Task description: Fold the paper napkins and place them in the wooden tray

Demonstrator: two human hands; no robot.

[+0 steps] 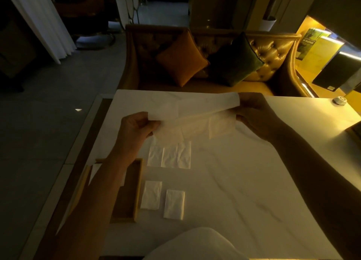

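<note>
Napkin (pixel 187 121) in mid-air over table (pixel 234 172), pinched at its ends by left hand (pixel 134 129) and right hand (pixel 256 113). Folded napkins (pixel 174 204) lying beside wooden tray (pixel 139 189).

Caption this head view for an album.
The left hand and right hand stretch a paper napkin over the table; folded napkins lie beside the wooden tray.

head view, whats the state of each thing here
held napkin, spread between both hands, above the table
left hand, pinches its left edge
right hand, pinches its right edge
folded napkins, flat on table
wooden tray, holds one white napkin
</note>
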